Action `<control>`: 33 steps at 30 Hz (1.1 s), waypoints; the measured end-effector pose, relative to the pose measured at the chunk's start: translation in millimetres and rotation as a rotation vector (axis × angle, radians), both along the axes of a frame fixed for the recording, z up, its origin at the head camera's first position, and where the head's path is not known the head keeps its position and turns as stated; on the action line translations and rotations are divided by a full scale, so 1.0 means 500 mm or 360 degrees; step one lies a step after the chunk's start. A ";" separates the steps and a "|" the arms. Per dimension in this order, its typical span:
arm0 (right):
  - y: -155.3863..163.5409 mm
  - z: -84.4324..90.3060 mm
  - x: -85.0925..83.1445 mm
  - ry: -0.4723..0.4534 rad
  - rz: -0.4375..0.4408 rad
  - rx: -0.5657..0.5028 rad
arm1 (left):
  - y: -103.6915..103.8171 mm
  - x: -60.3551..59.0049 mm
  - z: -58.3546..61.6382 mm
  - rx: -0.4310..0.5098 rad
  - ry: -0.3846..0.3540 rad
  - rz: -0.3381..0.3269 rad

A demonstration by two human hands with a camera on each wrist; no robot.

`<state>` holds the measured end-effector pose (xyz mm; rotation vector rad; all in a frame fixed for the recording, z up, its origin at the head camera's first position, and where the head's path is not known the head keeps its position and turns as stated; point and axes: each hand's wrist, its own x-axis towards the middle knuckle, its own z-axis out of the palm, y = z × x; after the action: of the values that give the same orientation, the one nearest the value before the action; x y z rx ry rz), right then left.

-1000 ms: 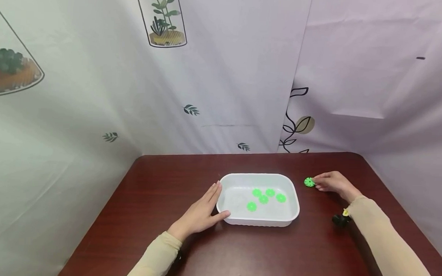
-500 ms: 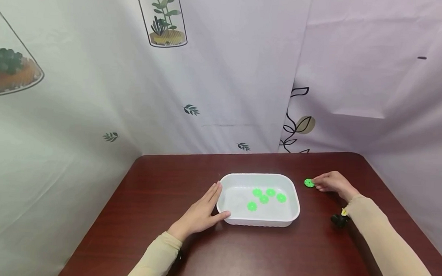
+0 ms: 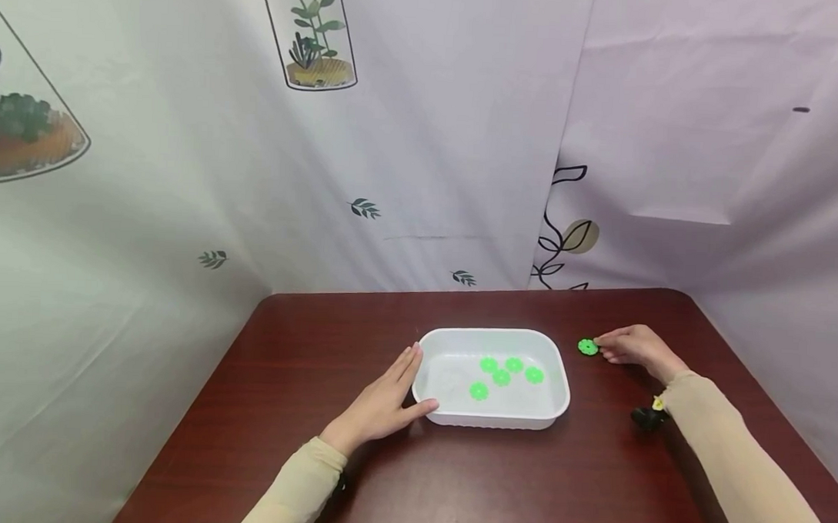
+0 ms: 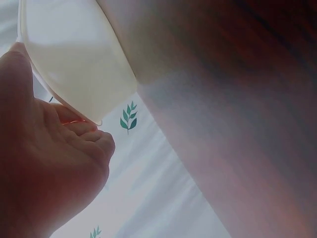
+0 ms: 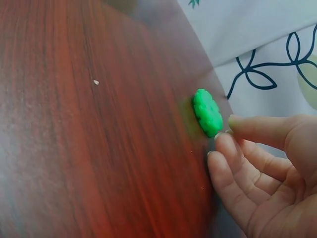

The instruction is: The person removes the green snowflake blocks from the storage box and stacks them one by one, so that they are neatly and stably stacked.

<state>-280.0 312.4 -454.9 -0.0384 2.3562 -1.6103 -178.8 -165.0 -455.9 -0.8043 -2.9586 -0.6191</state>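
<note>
Though beyond tray (image 3: 449, 379), cloth (image 3: 457, 155) near table (image 3: 508, 480).

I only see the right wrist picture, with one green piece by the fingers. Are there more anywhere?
Observer: Yes, five more green pieces lie inside a white tray.
Child: Ooh! Which way is the tray?
Observer: It's on the table to the left of the right hand.
Child: Is anything touching it?
Observer: Yes, the left hand rests against its left end.
</note>
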 end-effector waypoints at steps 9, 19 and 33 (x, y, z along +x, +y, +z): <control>-0.017 0.081 -0.016 0.0188 0.0102 0.0127 | 0.001 0.000 0.001 0.0003 0.0016 0.0000; -0.148 0.184 -0.024 0.0355 0.0370 0.0363 | -0.001 0.005 0.001 0.0013 0.0025 0.0007; -0.344 0.179 0.005 0.0526 0.0925 0.0700 | 0.001 0.009 0.000 0.0000 0.0033 -0.0004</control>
<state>-277.5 140.6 -365.2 -0.8635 2.5448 -0.8468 -174.1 -164.6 -455.8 -0.8099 -2.9394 -0.6072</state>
